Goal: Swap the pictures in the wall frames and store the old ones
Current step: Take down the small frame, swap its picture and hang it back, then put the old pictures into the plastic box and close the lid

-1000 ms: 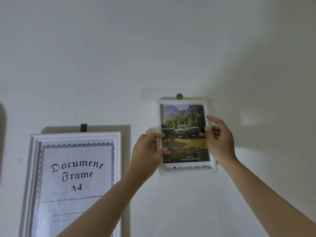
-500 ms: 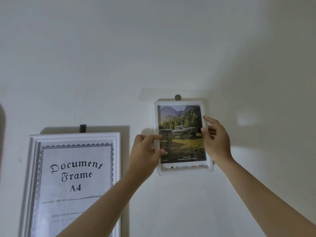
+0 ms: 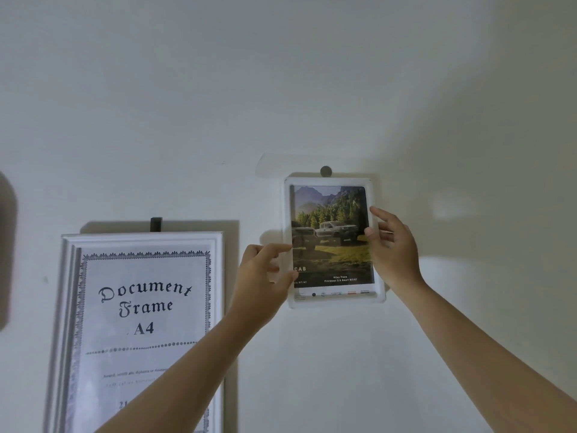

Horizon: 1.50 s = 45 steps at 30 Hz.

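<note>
A: Where do we have the small frame (image 3: 334, 242) right now?

B: It hangs on the wall (image 3: 312, 73) under a round grey hook (image 3: 325, 170), at about 1 o'clock from the middle of our view. Its long axis runs upright, 12 to 6, and we have a hand on each long side.

A: And the hands themselves?

B: Our left hand (image 3: 263, 276) sits at the frame's 8 o'clock, pinching the left border with the thumb low on the front. Our right hand (image 3: 394, 249) sits at 3 o'clock, thumb on the front edge of the right border and the fingers curled past it; we cannot tell how far they reach behind. Both hands are equally near, so we judge the coming move is a 2-handed lift up off the hook, along that long axis.

A: What can we read?

B: On the print inside, trucks in a mountain meadow, then "CAB" at the lower left and small lines near the bottom, something like "Hilux" and "MT/AT"; the rest is too fine. At 9 o'clock from the small frame hangs the large white frame (image 3: 140, 332) on a dark clip (image 3: 156, 224), and its sheet reads "Document Frame A4". Our left forearm crosses its lower right corner.
</note>
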### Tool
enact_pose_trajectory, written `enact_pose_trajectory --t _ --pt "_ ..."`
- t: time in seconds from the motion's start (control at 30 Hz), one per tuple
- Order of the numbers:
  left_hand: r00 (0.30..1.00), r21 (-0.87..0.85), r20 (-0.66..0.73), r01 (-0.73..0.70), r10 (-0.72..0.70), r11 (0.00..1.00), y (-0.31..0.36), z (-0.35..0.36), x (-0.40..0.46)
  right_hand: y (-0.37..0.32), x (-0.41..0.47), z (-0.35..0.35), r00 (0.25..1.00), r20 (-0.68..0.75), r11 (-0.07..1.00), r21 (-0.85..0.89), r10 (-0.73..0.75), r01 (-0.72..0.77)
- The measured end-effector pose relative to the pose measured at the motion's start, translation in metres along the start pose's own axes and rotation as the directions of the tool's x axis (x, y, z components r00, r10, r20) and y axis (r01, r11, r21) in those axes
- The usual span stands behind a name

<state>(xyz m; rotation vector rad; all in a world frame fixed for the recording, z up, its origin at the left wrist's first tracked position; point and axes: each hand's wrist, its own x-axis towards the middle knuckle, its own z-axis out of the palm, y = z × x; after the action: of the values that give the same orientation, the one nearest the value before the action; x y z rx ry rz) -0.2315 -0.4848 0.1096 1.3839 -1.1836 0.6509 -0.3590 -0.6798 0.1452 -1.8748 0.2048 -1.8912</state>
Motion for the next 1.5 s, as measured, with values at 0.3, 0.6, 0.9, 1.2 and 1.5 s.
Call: enact_pose_trajectory --t 0.3,0.6,0.9,1.2,1.5 --pt "0.978 -0.129 0.006 0.205 -0.206 0.97 0.001 0.0 -0.086 0.011 -0.061 -0.033 0.989 0.11 0.992 -0.091 0.099 -0.089" --pt "0.824 -0.027 0.324 0.5 -0.466 0.866 -0.011 0.012 -0.223 0.028 -0.211 -0.103 0.885 0.242 0.888 -0.347 0.397 -0.303" --pt "0.403 0.217 0.535 0.784 -0.742 0.582 -0.029 0.024 -0.37 0.056 -0.366 -0.183 0.573 0.293 0.609 -0.617 0.765 -0.497" --pt "0.125 0.45 0.528 0.798 -0.84 0.401 -0.03 0.024 -0.477 0.096 -0.467 -0.272 0.303 0.198 0.327 -0.819 0.932 -0.471" --pt "0.098 0.475 0.451 0.815 -0.887 0.332 -0.02 0.032 -0.509 0.111 -0.494 -0.291 0.24 0.185 0.285 -0.815 0.953 -0.504"
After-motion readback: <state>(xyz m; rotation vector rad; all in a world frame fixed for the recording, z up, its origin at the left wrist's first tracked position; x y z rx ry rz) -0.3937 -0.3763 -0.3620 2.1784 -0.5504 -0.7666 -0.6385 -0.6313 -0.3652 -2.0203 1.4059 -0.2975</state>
